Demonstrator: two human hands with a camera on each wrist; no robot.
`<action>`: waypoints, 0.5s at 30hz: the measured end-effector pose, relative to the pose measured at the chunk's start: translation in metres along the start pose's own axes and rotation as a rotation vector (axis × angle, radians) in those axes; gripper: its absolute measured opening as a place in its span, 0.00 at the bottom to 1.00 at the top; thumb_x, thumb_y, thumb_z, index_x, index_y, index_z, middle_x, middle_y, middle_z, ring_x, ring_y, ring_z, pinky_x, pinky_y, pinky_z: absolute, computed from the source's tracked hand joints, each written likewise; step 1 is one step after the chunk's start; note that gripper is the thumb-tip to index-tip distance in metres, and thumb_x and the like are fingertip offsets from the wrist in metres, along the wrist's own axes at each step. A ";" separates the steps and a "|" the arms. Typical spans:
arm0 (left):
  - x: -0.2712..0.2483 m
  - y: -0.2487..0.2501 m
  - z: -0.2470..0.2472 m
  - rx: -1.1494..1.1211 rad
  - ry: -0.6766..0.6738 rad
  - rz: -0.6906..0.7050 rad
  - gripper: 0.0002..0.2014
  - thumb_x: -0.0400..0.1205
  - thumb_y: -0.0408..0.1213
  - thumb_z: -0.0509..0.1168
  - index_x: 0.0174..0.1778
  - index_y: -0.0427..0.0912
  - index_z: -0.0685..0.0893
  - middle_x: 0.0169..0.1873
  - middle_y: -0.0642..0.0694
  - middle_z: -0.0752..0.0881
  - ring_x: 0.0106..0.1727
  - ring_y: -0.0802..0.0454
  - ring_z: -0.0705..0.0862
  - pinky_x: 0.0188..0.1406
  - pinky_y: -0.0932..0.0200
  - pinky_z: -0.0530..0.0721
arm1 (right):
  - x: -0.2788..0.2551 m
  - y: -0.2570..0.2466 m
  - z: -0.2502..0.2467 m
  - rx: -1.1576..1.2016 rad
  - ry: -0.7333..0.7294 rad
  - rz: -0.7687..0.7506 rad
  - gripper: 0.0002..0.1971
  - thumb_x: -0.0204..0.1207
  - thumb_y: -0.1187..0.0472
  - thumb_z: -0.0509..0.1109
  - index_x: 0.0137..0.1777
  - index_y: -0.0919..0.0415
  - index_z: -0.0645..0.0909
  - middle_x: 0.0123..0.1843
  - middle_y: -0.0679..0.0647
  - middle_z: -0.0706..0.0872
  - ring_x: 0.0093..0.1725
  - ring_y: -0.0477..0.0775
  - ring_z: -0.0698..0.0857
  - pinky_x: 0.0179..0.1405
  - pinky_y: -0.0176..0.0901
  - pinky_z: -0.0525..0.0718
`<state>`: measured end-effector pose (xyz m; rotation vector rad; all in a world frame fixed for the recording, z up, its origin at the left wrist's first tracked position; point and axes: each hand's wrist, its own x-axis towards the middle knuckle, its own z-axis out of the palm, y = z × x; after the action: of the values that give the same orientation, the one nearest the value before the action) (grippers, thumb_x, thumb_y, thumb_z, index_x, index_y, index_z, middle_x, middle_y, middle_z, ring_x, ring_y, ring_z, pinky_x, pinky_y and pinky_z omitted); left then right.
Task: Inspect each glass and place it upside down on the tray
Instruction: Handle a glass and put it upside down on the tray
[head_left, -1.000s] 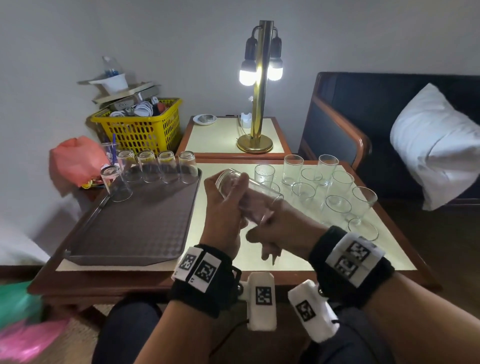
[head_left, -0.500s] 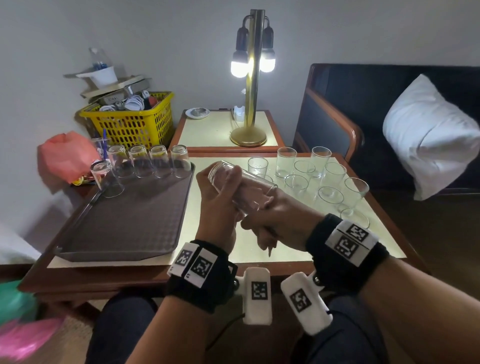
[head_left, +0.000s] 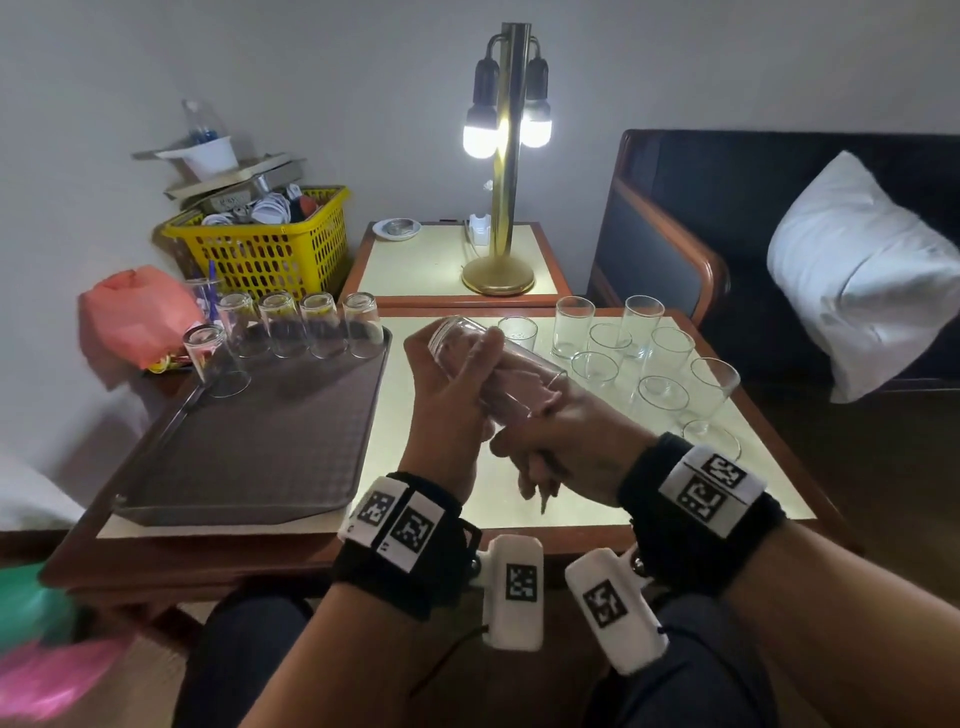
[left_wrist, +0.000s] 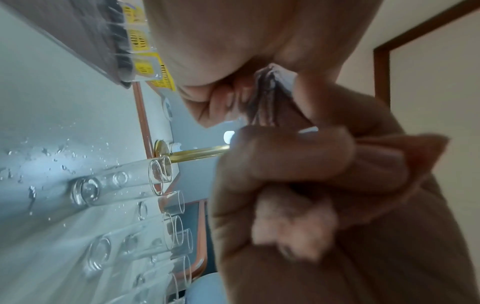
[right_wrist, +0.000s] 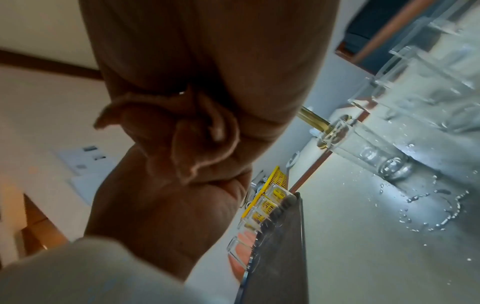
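1. Glass (head_left: 493, 371), clear and tilted with its base toward the upper left of the head view, sits at frame centre much as it did a second ago; only the view has shifted.
2. That suggests this one is being wiped or checked and is not yet on the tray (head_left: 249, 447), lower left of centre, where five stand inverted.
3. Left hand (head_left: 447, 405) is curled around its body.
4. Right hand (head_left: 566, 441) pinches a cloth (right_wrist: 197, 148) pushed into its mouth.
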<state>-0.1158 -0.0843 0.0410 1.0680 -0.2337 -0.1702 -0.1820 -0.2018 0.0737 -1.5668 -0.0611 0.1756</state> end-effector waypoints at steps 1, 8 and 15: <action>0.001 0.003 0.000 0.054 -0.001 -0.043 0.29 0.76 0.50 0.77 0.68 0.49 0.72 0.51 0.40 0.82 0.39 0.52 0.88 0.34 0.56 0.85 | -0.001 -0.001 -0.001 -0.142 0.022 -0.022 0.27 0.77 0.83 0.65 0.74 0.64 0.79 0.35 0.67 0.86 0.19 0.49 0.82 0.30 0.57 0.87; 0.006 0.009 0.002 0.167 0.059 0.005 0.20 0.83 0.44 0.75 0.66 0.51 0.73 0.50 0.40 0.80 0.41 0.51 0.83 0.28 0.64 0.81 | 0.008 0.006 0.003 -1.059 0.023 -0.278 0.37 0.79 0.75 0.67 0.85 0.49 0.67 0.75 0.54 0.81 0.55 0.55 0.91 0.41 0.31 0.86; 0.001 0.007 0.000 0.101 -0.011 -0.046 0.24 0.77 0.51 0.75 0.66 0.56 0.73 0.56 0.34 0.82 0.41 0.46 0.87 0.34 0.52 0.87 | 0.006 0.005 -0.004 -0.259 0.071 0.029 0.22 0.77 0.77 0.68 0.71 0.72 0.79 0.36 0.69 0.87 0.25 0.57 0.87 0.39 0.72 0.89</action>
<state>-0.1149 -0.0813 0.0470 1.1735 -0.2292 -0.2077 -0.1761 -0.2050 0.0680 -1.8311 -0.0056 0.1387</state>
